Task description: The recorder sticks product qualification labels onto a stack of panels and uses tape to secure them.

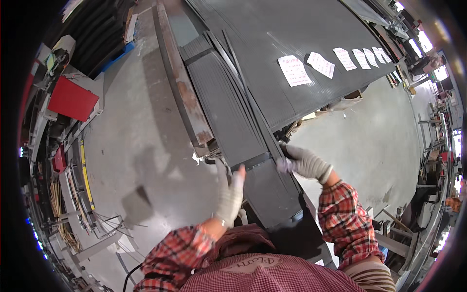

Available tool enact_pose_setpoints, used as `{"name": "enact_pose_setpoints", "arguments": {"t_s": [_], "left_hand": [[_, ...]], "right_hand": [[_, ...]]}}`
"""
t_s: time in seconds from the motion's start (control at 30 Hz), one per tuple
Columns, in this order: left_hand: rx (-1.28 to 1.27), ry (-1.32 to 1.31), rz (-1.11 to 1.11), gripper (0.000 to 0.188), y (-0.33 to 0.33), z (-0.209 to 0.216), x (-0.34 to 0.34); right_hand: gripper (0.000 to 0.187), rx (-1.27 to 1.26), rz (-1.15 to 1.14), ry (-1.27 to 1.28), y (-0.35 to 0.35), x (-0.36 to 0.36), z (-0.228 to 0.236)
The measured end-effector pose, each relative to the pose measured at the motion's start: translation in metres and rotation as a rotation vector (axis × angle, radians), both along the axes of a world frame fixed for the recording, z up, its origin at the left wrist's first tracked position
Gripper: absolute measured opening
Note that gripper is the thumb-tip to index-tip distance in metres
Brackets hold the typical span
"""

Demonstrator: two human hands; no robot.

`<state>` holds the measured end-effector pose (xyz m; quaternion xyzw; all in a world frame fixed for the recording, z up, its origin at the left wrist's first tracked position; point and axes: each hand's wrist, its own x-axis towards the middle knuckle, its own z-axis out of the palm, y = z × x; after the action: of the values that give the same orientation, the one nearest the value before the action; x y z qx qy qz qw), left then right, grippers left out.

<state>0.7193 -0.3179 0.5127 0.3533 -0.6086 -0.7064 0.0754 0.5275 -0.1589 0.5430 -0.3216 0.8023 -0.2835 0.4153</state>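
Observation:
A stack of long, flat dark grey strips (219, 92) runs away from my body, with a black band (253, 161) across it near me. My left hand (229, 197), in a pale knitted glove, is beside the stack's left edge, fingers stretched and thumb apart. My right hand (309, 164), gloved too, is at the right edge, by a narrow dark strip (260, 119) lying along that side. Its fingertips are blurred and partly lost against the dark material, so its grip is unclear. The stack's near end (279, 204) reaches almost to my apron (272, 272).
A rusty metal beam (182, 82) runs along the stack's left side. At the right is a broad dark sheet surface (272, 53) bearing several printed papers (294, 71). A red panel (73, 99) and racks stand left; metal frames (391, 243) stand at the lower right.

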Motion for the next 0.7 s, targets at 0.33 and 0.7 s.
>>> {"name": "enact_pose_setpoints", "arguments": {"t_s": [0.33, 0.7], "left_hand": [[-0.005, -0.032, 0.078, 0.078, -0.003, -0.015, -0.03], [-0.194, -0.362, -0.11, 0.062, 0.008, 0.01, -0.029]], "right_hand": [[0.078, -0.144, -0.297, -0.155, -0.023, 0.008, -0.01], [0.069, 0.099, -0.267, 0.188, -0.042, 0.01, -0.012]]}}
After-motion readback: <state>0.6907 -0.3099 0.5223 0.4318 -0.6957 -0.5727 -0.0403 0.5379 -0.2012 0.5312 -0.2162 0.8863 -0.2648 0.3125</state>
